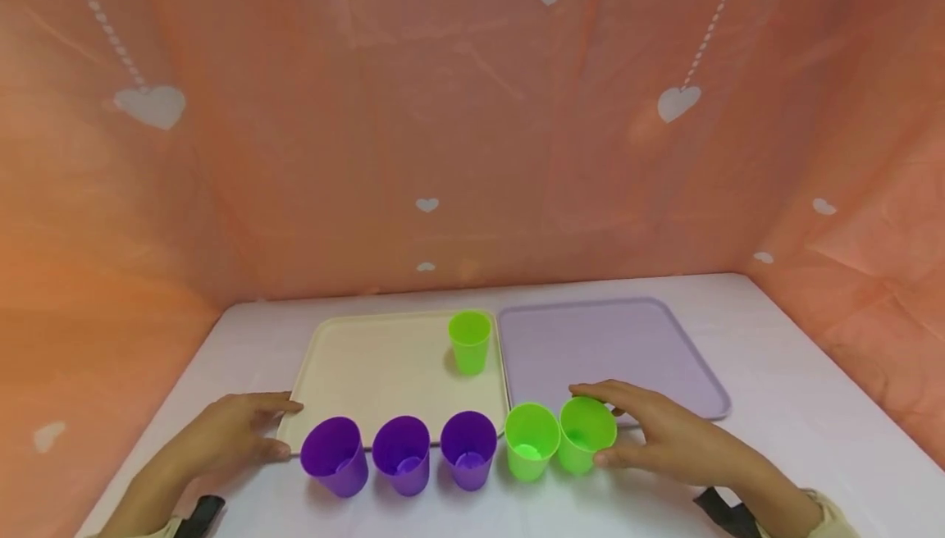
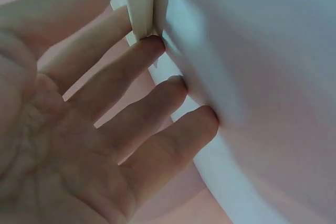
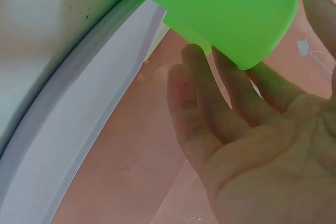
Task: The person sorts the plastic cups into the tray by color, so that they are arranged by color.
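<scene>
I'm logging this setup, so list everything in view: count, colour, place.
Table: one, white, lower head view
Left tray: one, cream, on the table
Right tray: one, lilac, beside the left tray
Rear tumbler: one, lime green, on the left tray
Front-left tumblers: three, purple, nearest row
Front-right tumblers: two, lime green, same row
Backdrop: three sides, orange, around the table
Hearts: eight in head view, white, on the backdrop
Dotted lines: two, white, above hearts
Wrist straps: two, black, one per wrist
Sleeves: two, beige, bottom edge
Left hand: one, beside the left tray
Right hand: one, at the rightmost tumbler
</scene>
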Available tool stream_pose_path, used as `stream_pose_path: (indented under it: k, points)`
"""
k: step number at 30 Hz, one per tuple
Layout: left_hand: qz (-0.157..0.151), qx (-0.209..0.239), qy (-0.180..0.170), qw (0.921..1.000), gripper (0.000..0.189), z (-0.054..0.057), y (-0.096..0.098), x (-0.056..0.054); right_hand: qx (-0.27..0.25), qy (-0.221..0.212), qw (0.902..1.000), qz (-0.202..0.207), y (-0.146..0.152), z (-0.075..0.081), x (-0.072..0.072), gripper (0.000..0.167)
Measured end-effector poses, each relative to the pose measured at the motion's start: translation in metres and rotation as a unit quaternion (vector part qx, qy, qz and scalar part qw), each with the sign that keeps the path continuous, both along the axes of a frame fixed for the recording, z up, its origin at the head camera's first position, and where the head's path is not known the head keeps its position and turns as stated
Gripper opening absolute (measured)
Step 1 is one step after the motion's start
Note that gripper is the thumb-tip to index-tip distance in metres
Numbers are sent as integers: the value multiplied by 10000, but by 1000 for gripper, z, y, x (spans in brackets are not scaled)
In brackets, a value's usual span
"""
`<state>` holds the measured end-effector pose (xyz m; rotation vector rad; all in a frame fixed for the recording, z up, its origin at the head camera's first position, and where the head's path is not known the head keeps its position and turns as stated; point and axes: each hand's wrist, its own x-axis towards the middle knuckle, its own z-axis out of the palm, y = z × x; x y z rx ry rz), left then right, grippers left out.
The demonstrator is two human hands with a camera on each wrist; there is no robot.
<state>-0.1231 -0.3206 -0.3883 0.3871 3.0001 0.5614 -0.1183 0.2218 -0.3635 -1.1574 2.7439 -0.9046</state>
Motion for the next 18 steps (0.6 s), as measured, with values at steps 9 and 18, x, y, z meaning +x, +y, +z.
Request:
stream_pose_path:
  k: [9,18]
  points:
    - [-77,-28,0,10000,59,3,-1,3,140,-108,9997,-153,-3,0,0,72]
    - [116,-211,-550,9982,71,9,2,0,185,-200,9994,-234,-2,0,1,76]
